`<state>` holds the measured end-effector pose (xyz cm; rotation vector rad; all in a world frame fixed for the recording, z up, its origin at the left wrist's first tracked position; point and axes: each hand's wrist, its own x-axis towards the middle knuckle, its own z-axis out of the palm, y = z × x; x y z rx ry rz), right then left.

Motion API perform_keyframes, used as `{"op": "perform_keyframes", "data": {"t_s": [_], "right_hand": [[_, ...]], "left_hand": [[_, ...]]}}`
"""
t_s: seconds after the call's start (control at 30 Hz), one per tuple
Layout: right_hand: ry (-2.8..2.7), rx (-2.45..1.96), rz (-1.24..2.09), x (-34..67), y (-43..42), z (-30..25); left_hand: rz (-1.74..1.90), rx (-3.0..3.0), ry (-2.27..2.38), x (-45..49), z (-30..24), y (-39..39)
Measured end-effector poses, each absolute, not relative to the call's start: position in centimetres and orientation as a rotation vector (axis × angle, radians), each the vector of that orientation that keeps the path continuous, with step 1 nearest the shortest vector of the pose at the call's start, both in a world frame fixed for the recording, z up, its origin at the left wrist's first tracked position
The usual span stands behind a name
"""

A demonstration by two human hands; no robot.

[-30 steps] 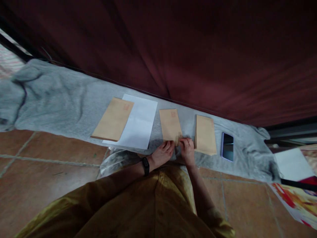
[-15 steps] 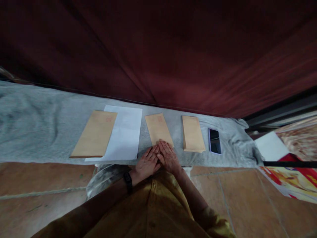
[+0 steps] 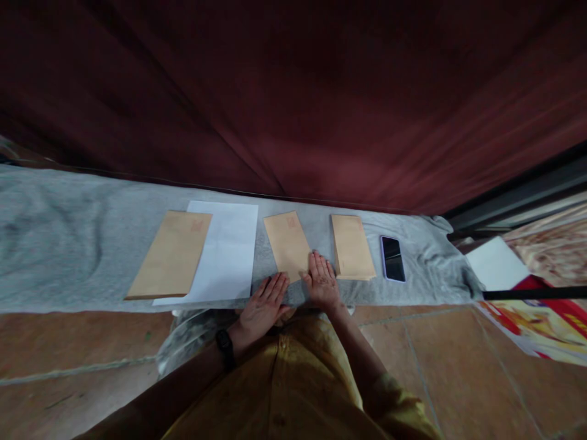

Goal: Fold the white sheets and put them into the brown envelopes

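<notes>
A brown paper envelope (image 3: 287, 241) with small red print lies flat in front of me, slightly tilted. My left hand (image 3: 263, 305) rests with straight fingers at its lower left corner. On its lower right edge lies my right hand (image 3: 322, 281), flat, the thumb a little apart. Neither hand grips anything. To the right is a stack of brown envelopes (image 3: 353, 247), close to my right fingertips. Left of my hands, a larger-looking stack of brown envelopes (image 3: 172, 253) partly covers white paper sheets (image 3: 232, 250).
A phone (image 3: 392, 259) lies right of the envelope stack. Grey cloth (image 3: 59, 238) covers the narrow table, and a dark red curtain (image 3: 293, 110) hangs behind it. At the far right a red and yellow printed box (image 3: 545, 324) stands below a dark bar (image 3: 532, 294).
My hands, close together over the envelope's lower end before, have moved apart: the left to the left, the right to the right. More of the envelope shows. The view has shifted slightly.
</notes>
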<state>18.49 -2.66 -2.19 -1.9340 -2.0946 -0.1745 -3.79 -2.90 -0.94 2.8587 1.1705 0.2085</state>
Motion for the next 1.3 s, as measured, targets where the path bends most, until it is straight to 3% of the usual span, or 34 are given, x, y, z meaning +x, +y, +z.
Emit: {"op": "perform_keyframes", "data": {"t_s": [0.17,0.4,0.77,1.0,1.3], "right_hand": [[-1.907,-2.029,-0.223,17.1,-2.6,-1.9],[-2.046,-1.926,-0.052,15.4,-3.7,-1.8],[-1.852,-2.008,-0.174,16.5,-3.0,-2.2],[-2.175,-1.726,0.015,16.5,-5.1,-1.8],[-2.229,-1.747,-0.001,16.3,-5.6,-1.9]], "left_hand": [[0.189,2.849,1.205,-3.5,-0.9,-2.9],[0.205,2.855,1.188,-3.5,-0.8,-3.0],[0.063,2.871,1.178,-2.2,1.0,-2.4],[0.02,2.888,1.11,-1.6,1.8,-1.8],[0.164,2.894,1.101,-2.5,1.9,-1.8]]}}
